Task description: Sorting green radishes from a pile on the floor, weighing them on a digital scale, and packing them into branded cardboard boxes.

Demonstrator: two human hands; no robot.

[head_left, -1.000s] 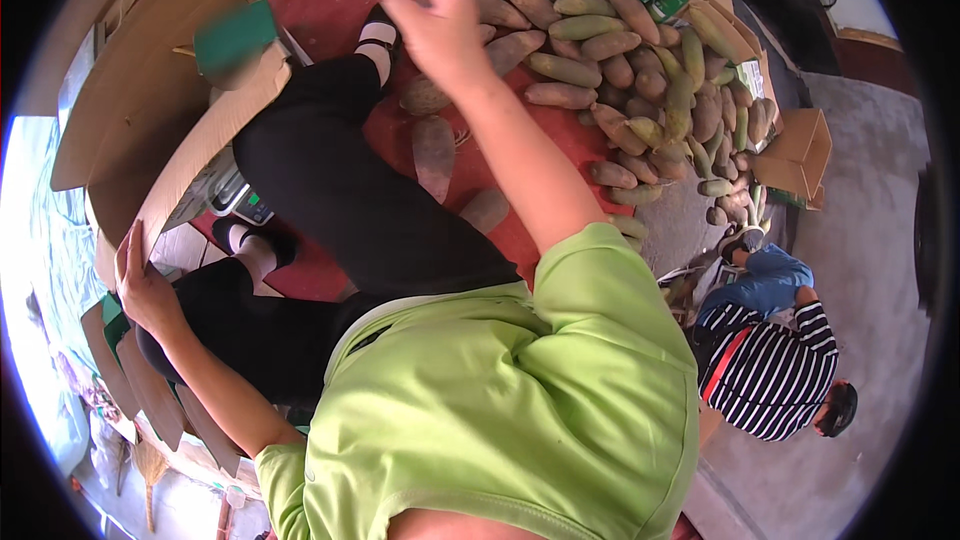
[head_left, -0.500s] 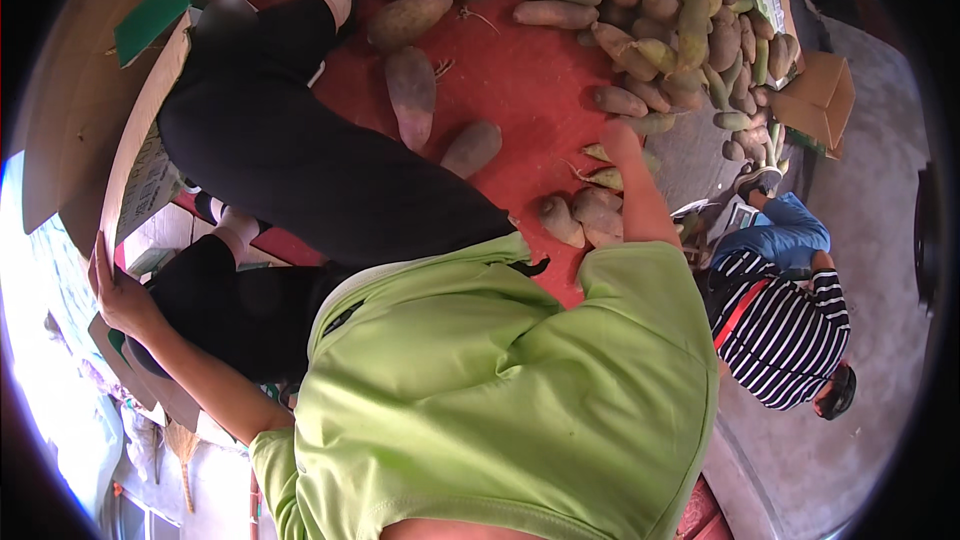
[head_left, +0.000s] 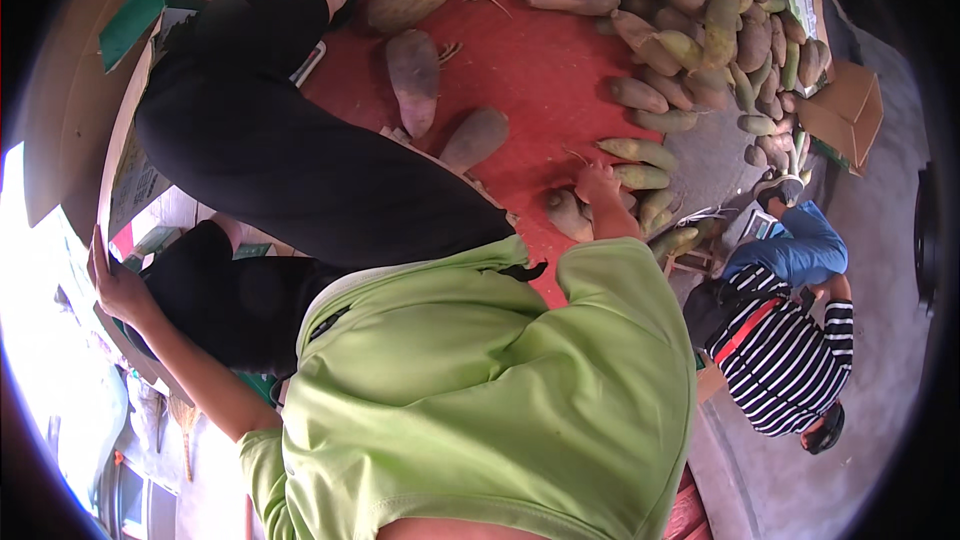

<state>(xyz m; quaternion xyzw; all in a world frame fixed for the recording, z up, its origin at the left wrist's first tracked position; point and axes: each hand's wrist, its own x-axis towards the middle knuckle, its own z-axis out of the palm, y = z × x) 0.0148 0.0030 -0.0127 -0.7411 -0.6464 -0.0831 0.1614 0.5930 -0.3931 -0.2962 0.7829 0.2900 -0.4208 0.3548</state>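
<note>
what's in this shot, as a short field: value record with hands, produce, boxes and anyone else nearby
left hand: grips the edge of a cardboard box
right hand: reaches down among the small cluster of gourds, grasp not clear
produce: long green-brown gourds, big heap at top right, loose ones on the red mat
clothing: lime green shirt, black trousers
other person: striped top, crouched at right

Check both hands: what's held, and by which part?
Left hand grips the cardboard box by its flap edge. Right hand rests among the tubers; a closed hold cannot be told.
</note>
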